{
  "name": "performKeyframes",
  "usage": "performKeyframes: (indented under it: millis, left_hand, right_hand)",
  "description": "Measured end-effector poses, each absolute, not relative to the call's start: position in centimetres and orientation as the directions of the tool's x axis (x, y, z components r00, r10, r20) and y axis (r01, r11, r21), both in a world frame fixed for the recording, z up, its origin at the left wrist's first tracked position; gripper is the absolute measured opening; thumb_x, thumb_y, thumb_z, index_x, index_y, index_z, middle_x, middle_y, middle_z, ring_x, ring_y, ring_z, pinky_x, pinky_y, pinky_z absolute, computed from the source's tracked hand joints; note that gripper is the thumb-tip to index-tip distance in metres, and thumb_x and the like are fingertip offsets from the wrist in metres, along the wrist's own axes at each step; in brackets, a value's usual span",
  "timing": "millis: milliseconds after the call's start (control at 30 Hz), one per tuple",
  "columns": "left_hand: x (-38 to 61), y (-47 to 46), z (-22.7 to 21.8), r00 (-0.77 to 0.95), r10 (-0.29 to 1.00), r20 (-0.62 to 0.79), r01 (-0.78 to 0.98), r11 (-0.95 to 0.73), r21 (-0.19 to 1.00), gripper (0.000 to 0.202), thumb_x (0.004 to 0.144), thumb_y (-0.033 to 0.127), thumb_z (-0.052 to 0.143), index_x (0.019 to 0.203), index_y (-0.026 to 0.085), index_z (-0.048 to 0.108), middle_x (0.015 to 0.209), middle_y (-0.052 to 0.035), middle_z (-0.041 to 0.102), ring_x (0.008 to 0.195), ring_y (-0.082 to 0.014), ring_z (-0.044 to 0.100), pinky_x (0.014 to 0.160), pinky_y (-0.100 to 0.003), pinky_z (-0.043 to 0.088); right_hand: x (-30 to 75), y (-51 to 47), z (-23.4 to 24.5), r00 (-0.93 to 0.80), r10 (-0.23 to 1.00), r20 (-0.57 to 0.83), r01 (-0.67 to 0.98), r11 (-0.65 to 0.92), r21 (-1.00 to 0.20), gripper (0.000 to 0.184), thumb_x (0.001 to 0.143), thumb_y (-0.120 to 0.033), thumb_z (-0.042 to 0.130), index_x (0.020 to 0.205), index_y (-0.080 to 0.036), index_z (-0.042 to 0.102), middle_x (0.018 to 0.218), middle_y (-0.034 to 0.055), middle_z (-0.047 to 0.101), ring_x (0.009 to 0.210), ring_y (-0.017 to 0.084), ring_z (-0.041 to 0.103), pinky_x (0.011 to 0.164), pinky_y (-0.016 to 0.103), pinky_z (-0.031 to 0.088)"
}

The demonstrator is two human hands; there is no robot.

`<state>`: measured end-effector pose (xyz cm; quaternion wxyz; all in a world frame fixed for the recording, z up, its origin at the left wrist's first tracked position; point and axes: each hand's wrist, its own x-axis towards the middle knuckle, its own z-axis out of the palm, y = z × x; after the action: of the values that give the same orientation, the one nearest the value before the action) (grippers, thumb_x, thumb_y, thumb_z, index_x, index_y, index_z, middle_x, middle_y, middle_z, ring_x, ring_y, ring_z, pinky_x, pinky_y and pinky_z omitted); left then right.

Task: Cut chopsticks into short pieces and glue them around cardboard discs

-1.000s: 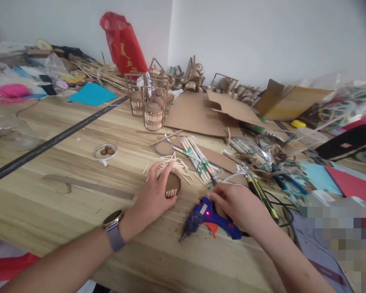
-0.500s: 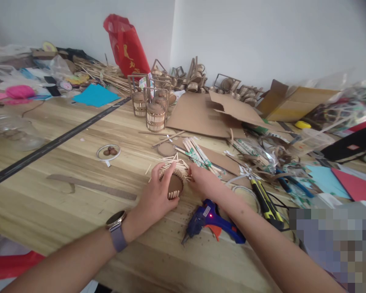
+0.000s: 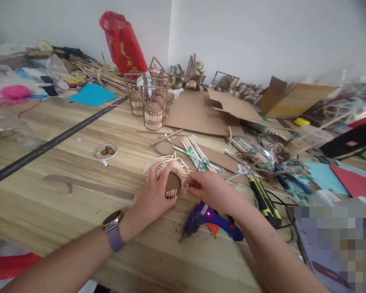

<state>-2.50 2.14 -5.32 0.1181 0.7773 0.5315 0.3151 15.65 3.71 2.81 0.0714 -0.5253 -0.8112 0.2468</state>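
Observation:
My left hand (image 3: pixel 157 186), a watch on its wrist, curls around a small round cardboard basket (image 3: pixel 172 181) with short wooden sticks standing along its rim. The thumb presses the near side and the fingers reach over the far side. Just right of the basket, my right hand (image 3: pixel 199 186) pinches what looks like a short pale wooden stick (image 3: pixel 185 189), mostly hidden by the fingertips. Loose short sticks (image 3: pixel 180 166) lie in a pile behind the basket. Below my right hand rests a blue glue gun (image 3: pixel 212 221), its red light on.
Finished small baskets with handles (image 3: pixel 153 116) stand at the back. Beyond the sticks lie cardboard sheets (image 3: pixel 198 114). A yellow-black utility knife (image 3: pixel 264 201) is at right, a ring with brown beads (image 3: pixel 106 152) and a cardboard strip (image 3: pixel 90 186) at left.
My right hand has drawn back from the stick pile toward me, to beside the basket, with a small stick at its fingertips. My left hand keeps its hold. The view has shifted slightly.

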Motion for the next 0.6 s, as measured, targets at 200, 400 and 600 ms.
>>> performKeyframes:
  millis: [200, 400, 600]
  left_hand:
    - [-2.6, 2.2, -5.5, 0.255, 0.890, 0.377, 0.742, -0.430, 0.515, 0.096, 0.066, 0.012, 0.071, 0.145, 0.028, 0.019, 0.138, -0.0140, 0.026, 0.129, -0.0348, 0.040, 0.095, -0.050, 0.051]
    - [-2.6, 2.3, -5.6, 0.266, 0.871, 0.412, 0.733, -0.461, 0.501, 0.095, 0.067, 0.013, 0.071, 0.146, 0.026, 0.019, 0.136, -0.0142, 0.027, 0.129, -0.0338, 0.040, 0.100, -0.049, 0.048]
    - [-2.6, 2.4, -5.7, 0.264, 0.871, 0.414, 0.735, -0.459, 0.499, 0.093, 0.068, 0.014, 0.070, 0.146, 0.027, 0.020, 0.136, -0.0139, 0.028, 0.129, -0.0347, 0.039, 0.099, -0.050, 0.047]
  right_hand:
    - [14.0, 3.6, 1.6, -0.449, 0.878, -0.167, 0.821, 0.332, -0.464, 0.020, 0.080, -0.004, 0.057, 0.084, -0.017, 0.072, 0.077, 0.0023, 0.070, 0.071, 0.014, 0.060, 0.063, 0.021, 0.039]
    - [13.8, 3.6, 1.2, -0.469, 0.868, -0.163, 0.820, 0.360, -0.445, 0.017, 0.082, -0.004, 0.059, 0.086, -0.015, 0.071, 0.081, 0.0040, 0.070, 0.073, 0.015, 0.059, 0.065, 0.021, 0.037]
    - [13.6, 3.6, 0.9, -0.476, 0.863, -0.167, 0.824, 0.372, -0.427, 0.017, 0.081, -0.004, 0.059, 0.086, -0.014, 0.071, 0.082, 0.0056, 0.071, 0.075, 0.016, 0.059, 0.064, 0.022, 0.036]
